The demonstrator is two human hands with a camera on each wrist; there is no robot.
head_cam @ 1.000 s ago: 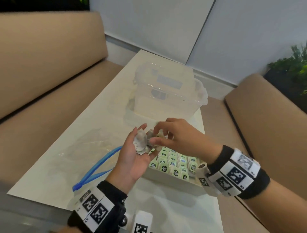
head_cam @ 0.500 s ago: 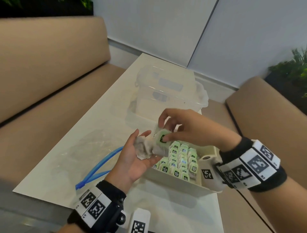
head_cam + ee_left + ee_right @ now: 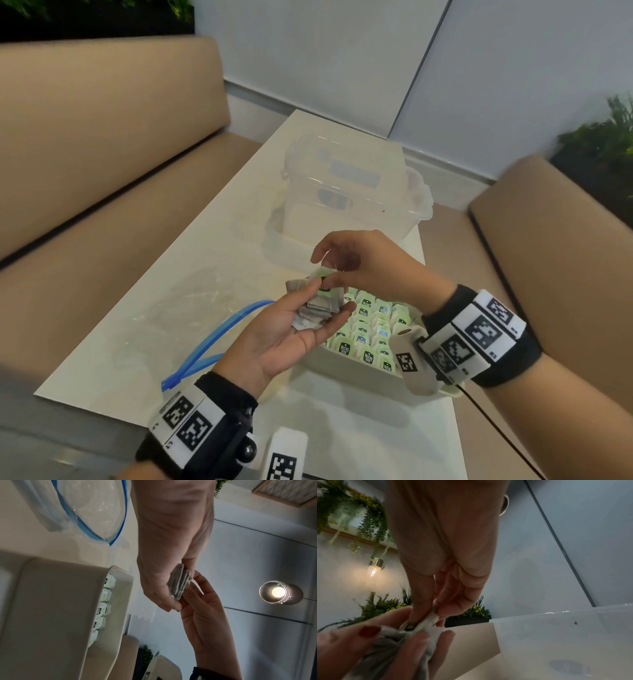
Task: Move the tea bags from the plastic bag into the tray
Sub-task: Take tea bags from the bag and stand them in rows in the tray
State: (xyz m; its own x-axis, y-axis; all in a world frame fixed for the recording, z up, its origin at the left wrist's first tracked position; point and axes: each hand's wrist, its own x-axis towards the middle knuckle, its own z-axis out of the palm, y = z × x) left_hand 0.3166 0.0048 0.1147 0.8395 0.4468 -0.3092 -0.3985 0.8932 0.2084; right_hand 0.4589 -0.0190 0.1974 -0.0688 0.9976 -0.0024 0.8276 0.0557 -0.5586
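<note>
My left hand (image 3: 294,329) lies palm up over the tray's left end, its fingers curled round a small bunch of grey tea bags (image 3: 317,308). My right hand (image 3: 346,270) reaches in from the right and pinches the green tag (image 3: 323,282) of one bag on top of the bunch. In the left wrist view the tea bags (image 3: 179,582) show edge-on between both hands. The right wrist view shows the pinched tag (image 3: 426,622) above the grey bags (image 3: 388,646). The white tray (image 3: 349,380) holds several rows of green-tagged tea bags (image 3: 371,329). The clear plastic bag (image 3: 164,318) with a blue zip lies flat to the left.
A clear lidded plastic box (image 3: 346,205) stands behind the tray on the white table (image 3: 178,274). Tan sofa cushions (image 3: 85,164) flank the table on both sides. Plants (image 3: 603,137) sit at the far right.
My right hand, which lifted a tagged bag above the tray half a second ago, has come back down onto the bunch in my left palm. The view has tilted slightly.
</note>
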